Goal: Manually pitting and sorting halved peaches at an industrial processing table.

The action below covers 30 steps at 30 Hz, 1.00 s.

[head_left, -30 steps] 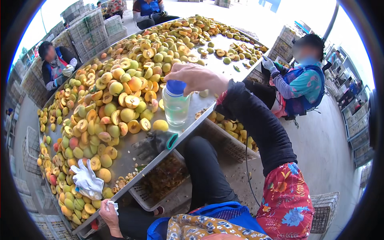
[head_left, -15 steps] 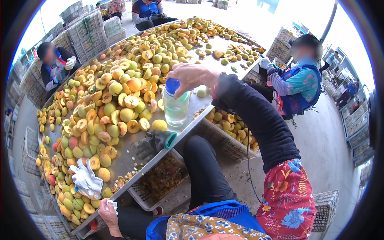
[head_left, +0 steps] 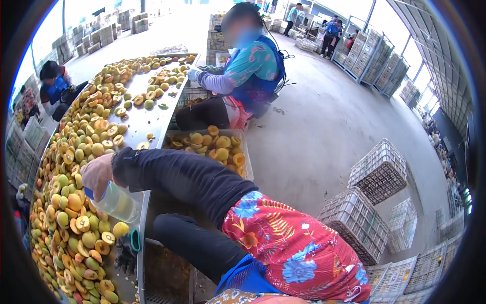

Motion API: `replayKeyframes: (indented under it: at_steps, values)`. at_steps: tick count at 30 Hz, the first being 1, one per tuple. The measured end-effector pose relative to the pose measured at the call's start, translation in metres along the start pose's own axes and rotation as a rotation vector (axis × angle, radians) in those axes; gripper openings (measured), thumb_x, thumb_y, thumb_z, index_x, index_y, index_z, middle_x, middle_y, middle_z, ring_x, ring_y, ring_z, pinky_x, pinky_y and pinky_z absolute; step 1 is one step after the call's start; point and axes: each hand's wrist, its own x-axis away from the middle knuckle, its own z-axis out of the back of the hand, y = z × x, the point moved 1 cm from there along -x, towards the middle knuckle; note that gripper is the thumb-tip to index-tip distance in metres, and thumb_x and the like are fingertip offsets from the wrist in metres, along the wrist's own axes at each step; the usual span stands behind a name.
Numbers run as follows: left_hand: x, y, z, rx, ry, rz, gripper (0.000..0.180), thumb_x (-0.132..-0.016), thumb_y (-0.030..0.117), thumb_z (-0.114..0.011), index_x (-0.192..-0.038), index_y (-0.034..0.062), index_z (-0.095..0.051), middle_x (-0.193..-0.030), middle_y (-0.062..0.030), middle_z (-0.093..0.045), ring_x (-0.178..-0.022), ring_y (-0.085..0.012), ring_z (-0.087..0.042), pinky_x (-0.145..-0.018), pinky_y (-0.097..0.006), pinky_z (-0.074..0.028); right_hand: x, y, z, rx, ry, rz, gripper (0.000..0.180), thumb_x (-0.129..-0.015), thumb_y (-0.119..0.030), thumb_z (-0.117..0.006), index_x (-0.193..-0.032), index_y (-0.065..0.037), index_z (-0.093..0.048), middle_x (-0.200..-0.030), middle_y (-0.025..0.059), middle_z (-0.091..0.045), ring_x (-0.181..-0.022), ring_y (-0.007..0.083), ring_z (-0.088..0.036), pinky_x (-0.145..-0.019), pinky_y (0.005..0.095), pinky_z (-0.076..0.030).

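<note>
My right hand [head_left: 97,175] reaches across the table edge, its fingers closed round the blue cap [head_left: 91,194] of a clear plastic bottle [head_left: 120,203]. The bottle stands at the edge of the metal table [head_left: 158,109] with clear liquid inside. Below it lies a dark work glove [head_left: 125,253] with a teal cuff. Halved and whole yellow-green fruit [head_left: 76,202], apricot-like with some pits showing, is heaped beside the hand. My left hand is out of view.
A crate of halved fruit [head_left: 212,147] stands under the table's right side. Beyond it a co-worker [head_left: 248,71] in a blue vest sits at the table; another person [head_left: 53,86] is across it. Plastic crates [head_left: 354,223] stand on the floor at right.
The view has swung to the right. My left hand, which held something white and crumpled, and the white glove have left the picture. My right hand remains on the bottle's cap.
</note>
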Motion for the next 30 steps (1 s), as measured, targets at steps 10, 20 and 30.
replayKeyframes:
  at_steps: [10,20,30]
  values:
    - [-0.368,0.306,-0.165,0.379,-0.192,0.181,0.024,-0.093,0.014,-0.046,-0.109,-0.0008,-0.056,-0.089,-0.005,-0.051,-0.082,-0.0138,-0.05,-0.074,-0.026,-0.041,-0.016,0.011,-0.015,0.104,0.012,0.211,0.027,-0.072,-0.029,-0.068,-0.088,-0.008,-0.073,-0.088,0.0092,-0.068,-0.089,0.0252,-0.061,-0.079,0.0386,-0.048]
    - [-0.397,0.313,-0.207,0.11,-0.135,0.014,0.076,-0.077,0.038,-0.074,-0.135,0.0015,-0.04,-0.117,-0.0167,-0.057,-0.109,-0.0308,-0.052,-0.095,-0.039,-0.038,-0.014,0.008,-0.007,0.16,-0.1,0.34,0.036,-0.069,-0.016,-0.068,-0.105,-0.012,-0.068,-0.094,0.0102,-0.066,-0.096,0.0282,-0.059,-0.081,0.0387,-0.048]
    - [-0.379,0.34,-0.199,0.284,-0.149,0.086,0.073,-0.076,0.042,-0.073,-0.128,-0.0021,-0.047,-0.117,-0.0141,-0.057,-0.107,-0.0262,-0.052,-0.097,-0.036,-0.036,-0.009,-0.008,0.008,0.062,-0.136,0.416,0.031,-0.066,-0.014,-0.068,-0.097,-0.012,-0.069,-0.089,0.01,-0.064,-0.092,0.0271,-0.059,-0.078,0.0377,-0.048]
